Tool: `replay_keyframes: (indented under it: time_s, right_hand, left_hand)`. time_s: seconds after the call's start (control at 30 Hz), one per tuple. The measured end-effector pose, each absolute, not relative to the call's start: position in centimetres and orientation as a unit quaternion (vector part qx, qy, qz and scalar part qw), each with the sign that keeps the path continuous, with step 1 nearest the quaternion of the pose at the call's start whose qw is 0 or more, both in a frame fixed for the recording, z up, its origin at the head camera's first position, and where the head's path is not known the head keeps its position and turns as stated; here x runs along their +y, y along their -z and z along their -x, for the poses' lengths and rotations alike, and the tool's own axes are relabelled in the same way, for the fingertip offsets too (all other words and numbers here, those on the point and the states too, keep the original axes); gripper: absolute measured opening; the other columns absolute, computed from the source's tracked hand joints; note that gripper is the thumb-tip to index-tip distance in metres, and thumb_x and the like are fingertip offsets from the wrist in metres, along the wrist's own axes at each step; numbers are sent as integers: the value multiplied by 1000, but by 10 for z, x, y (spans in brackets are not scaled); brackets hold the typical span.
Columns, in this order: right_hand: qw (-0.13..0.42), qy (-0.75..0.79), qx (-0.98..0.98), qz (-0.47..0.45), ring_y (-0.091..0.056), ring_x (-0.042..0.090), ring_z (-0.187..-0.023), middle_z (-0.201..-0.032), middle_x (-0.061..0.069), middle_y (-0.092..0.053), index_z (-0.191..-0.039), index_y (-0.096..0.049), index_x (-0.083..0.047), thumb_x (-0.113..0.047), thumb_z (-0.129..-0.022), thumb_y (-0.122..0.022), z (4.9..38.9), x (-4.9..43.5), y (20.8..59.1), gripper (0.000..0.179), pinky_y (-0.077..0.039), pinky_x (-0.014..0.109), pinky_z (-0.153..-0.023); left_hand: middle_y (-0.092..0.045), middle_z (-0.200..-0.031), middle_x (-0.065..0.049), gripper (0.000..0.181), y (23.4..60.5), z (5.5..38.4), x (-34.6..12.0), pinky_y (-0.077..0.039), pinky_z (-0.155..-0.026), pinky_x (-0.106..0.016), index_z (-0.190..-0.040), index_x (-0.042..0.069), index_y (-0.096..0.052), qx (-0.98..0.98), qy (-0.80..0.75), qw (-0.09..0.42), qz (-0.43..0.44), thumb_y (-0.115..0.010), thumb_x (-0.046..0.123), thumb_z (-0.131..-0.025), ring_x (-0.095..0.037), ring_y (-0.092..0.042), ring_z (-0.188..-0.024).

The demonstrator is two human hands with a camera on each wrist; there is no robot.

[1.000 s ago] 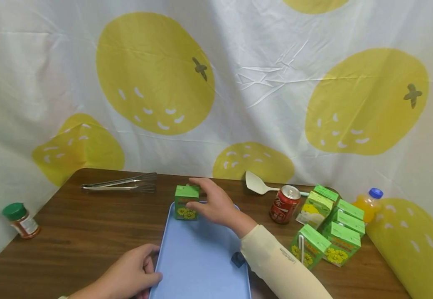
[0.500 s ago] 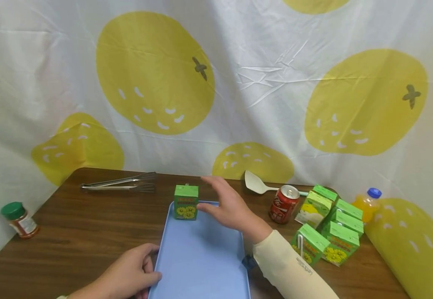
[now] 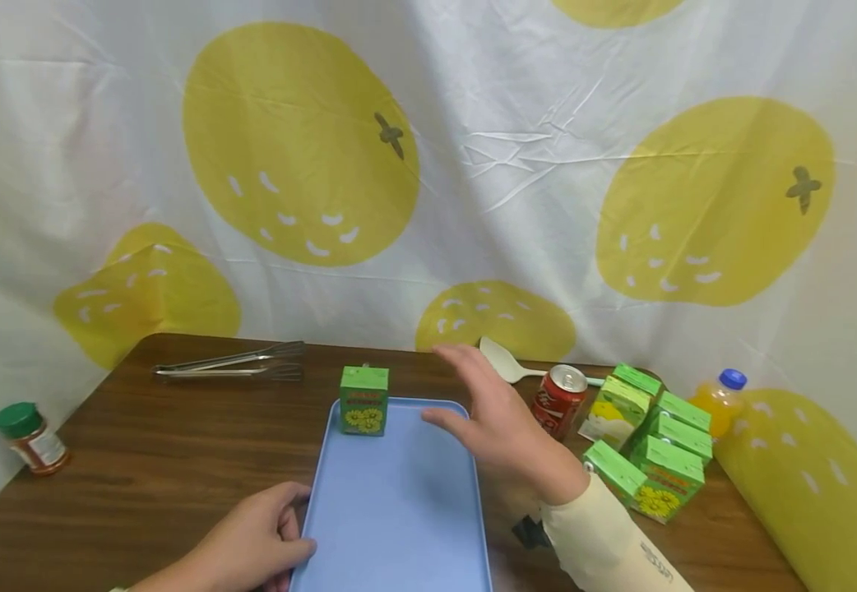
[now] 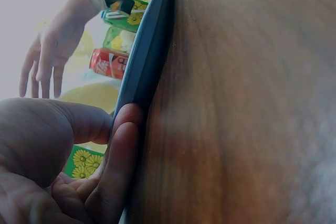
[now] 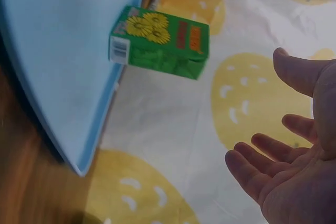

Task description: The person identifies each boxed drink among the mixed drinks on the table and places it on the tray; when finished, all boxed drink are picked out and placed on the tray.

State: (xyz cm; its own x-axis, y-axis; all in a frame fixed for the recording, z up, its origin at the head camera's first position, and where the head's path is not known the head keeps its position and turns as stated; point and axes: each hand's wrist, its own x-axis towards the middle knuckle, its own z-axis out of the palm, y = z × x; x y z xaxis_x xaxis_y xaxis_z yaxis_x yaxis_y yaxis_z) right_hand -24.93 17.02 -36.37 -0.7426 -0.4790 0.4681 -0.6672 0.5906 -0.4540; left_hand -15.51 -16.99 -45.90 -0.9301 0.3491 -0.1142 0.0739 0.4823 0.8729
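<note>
A green drink carton (image 3: 364, 401) with yellow flowers stands upright at the far left corner of a light blue tray (image 3: 399, 501). My left hand (image 3: 254, 534) pinches the tray's left rim; in the left wrist view its thumb (image 4: 92, 121) lies on the rim, with fingers curled against the outer side. Above the tray's right side, my right hand (image 3: 506, 419) is in the air, thumb and fingers spread and holding nothing. The right wrist view shows a gap between that hand (image 5: 294, 156) and the carton (image 5: 160, 43).
Right of the tray stand a red soda can (image 3: 559, 400), several green cartons (image 3: 669, 477) and an orange juice bottle (image 3: 720, 400). A white spatula (image 3: 502, 359) lies behind. Metal tongs (image 3: 232, 363) and a green-lidded spice jar (image 3: 32, 438) are at left. A patterned curtain (image 3: 473, 205) backs the table.
My right hand has let go of the carton at the tray's far left corner and moved right, its fingers spreading. My left hand stays on the tray's rim.
</note>
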Motion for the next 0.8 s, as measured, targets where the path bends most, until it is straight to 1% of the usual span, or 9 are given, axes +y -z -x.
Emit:
replay_keyframes:
  time_s: [0.07,0.2,0.33,0.53,0.57,0.63,0.67,0.77,0.8]
  right_hand:
    - [150,-314,-882,-318,-45,27,-157,-168,2,-47,-168,-46,-17,-31,-98,-89,245,178,360,84,-43,55,-124]
    - [160,-315,-881,-314,-45,28,-156,-169,5,-46,-168,-46,-15,-27,-96,-91,240,191,354,85,-43,55,-124]
    - [183,-315,-874,-323,-49,27,-153,-167,6,-48,-167,-47,-14,-23,-95,-92,238,203,351,86,-45,53,-121]
    - [214,-292,-872,-328,-51,33,-152,-166,10,-49,-167,-48,-11,-19,-94,-92,233,222,349,85,-46,59,-118]
    - [217,-288,-874,-327,-60,33,-141,-167,11,-48,-167,-48,-11,-19,-95,-92,231,226,348,85,-51,58,-111]
    - [221,-281,-876,-323,-61,34,-138,-167,13,-48,-167,-48,-10,-17,-95,-91,229,233,346,84,-53,58,-108]
    - [221,-279,-878,-320,-64,33,-129,-167,13,-47,-167,-48,-11,-16,-95,-91,229,237,345,84,-54,57,-104]
    - [210,-278,-884,-310,-64,33,-129,-167,14,-47,-167,-48,-10,-14,-96,-90,226,248,339,83,-54,58,-103]
    - [206,-277,-888,-305,-58,35,-141,-167,14,-47,-167,-48,-10,-14,-96,-90,225,252,337,82,-50,61,-108]
  left_hand:
    - [-66,-69,-6,73,459,155,-170,-54,-44,-32,-147,-22,-49,851,-492,138,-125,-84,9,-92,-23,-66,-50]
    - [-66,-70,-6,73,460,155,-171,-53,-45,-30,-147,-22,-49,850,-493,143,-121,-84,10,-92,-23,-66,-51]
    - [-67,-71,-6,74,461,156,-171,-53,-45,-30,-148,-22,-49,849,-494,150,-112,-85,11,-93,-22,-66,-51]
    - [-67,-72,-7,73,460,157,-170,-53,-46,-30,-149,-20,-50,852,-490,157,-101,-86,12,-93,-22,-66,-52]
    - [-67,-72,-7,73,460,157,-170,-53,-46,-30,-149,-20,-50,852,-490,158,-101,-86,12,-93,-22,-66,-52]
    - [-67,-72,-7,73,460,157,-170,-53,-46,-30,-149,-20,-50,851,-490,157,-103,-86,12,-93,-22,-66,-52]
    - [-67,-72,-7,73,460,157,-170,-53,-46,-30,-149,-20,-50,851,-490,156,-105,-86,12,-93,-22,-66,-52]
    - [-67,-72,-6,73,460,157,-170,-53,-46,-31,-148,-20,-50,851,-490,152,-109,-86,11,-93,-22,-66,-51]
    - [-67,-71,-6,74,460,157,-170,-54,-46,-31,-148,-20,-50,852,-490,151,-110,-86,11,-93,-23,-66,-51]
